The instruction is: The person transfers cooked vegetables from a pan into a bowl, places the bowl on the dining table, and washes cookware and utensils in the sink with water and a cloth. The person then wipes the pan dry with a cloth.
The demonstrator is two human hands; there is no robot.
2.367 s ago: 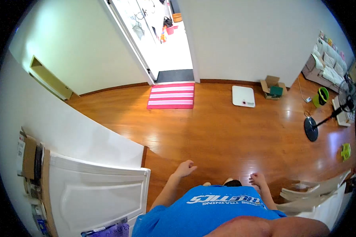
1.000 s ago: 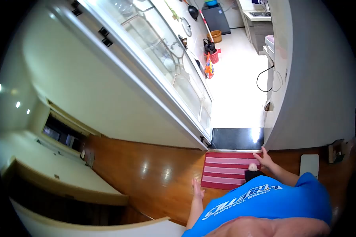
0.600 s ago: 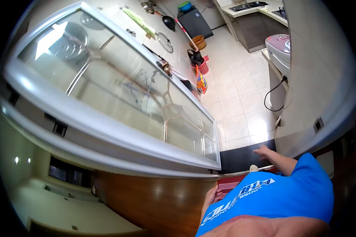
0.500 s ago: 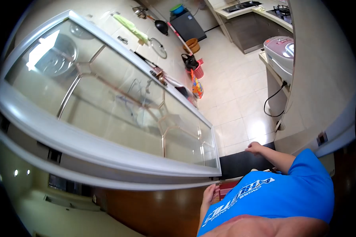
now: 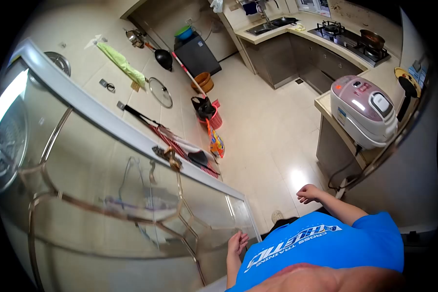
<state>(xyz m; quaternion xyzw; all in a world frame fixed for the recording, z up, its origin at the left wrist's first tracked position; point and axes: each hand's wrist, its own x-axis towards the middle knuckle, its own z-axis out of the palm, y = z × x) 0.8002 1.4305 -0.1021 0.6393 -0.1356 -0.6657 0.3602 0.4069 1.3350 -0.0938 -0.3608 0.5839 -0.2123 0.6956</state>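
Note:
My left hand (image 5: 238, 242) is raised near the lower edge of the glass door (image 5: 131, 204), fingers curled in loosely; whether it touches the door frame I cannot tell. Over the tiled floor (image 5: 258, 141) hangs my right hand (image 5: 308, 193), its fingers curled together with nothing visible in them. A rice cooker (image 5: 362, 107) with a pink lid stands on the counter corner, up and to the right of my right hand. One light shoe (image 5: 277, 215) shows below, between my two hands.
Along the left wall are a red basket (image 5: 214, 119) with a black bag, an orange packet (image 5: 216, 144) and a brown tub (image 5: 203, 82). A grey appliance (image 5: 198, 54) stands at the back. The counter at right bears a gas stove (image 5: 348, 41) and a sink (image 5: 263, 28).
The view has moved forward through the doorway, from the striped mat onto the kitchen's tiles. The glass door now fills the lower left, and the stove and counter have come into view. Both hands' fingers have curled.

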